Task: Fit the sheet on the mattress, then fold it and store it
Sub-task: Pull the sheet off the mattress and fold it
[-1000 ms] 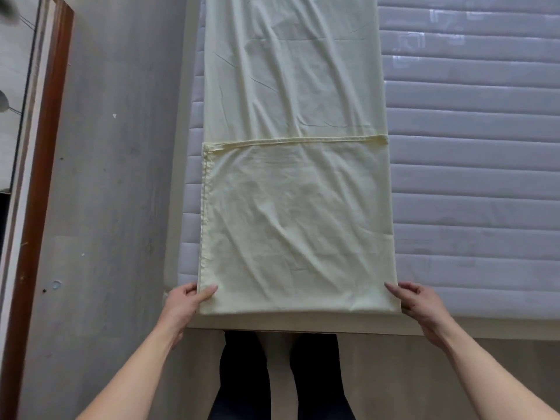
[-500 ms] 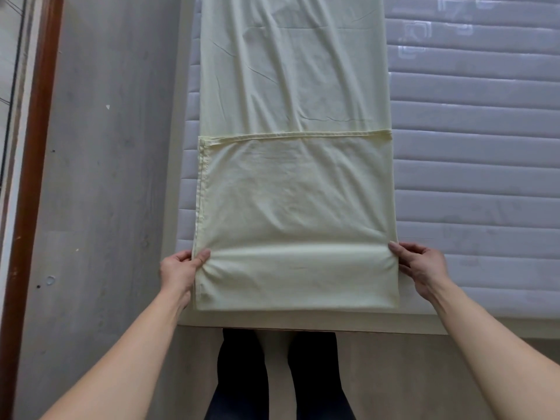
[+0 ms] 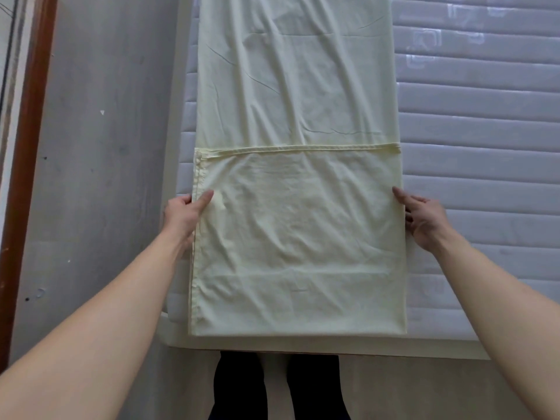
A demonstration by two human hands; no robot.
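Observation:
A pale yellow sheet (image 3: 297, 86) lies folded into a long strip on the quilted grey mattress (image 3: 478, 183), running away from me. Its near end is turned over onto itself, and a hem seam crosses the strip a little beyond my hands. My left hand (image 3: 181, 216) pinches the left edge of the turned-over layer, thumb on top. My right hand (image 3: 421, 216) grips the right edge at the same height, with fingers under the cloth.
A grey floor (image 3: 97, 177) runs along the left of the mattress, bounded by a brown wooden door frame (image 3: 27, 165). The bed's light edge (image 3: 303, 347) is just in front of my dark-clad legs (image 3: 272, 386).
Both hands have carried the sheet's near end away from me, from the mattress's front edge toward the hem seam, laying a new fold over the strip.

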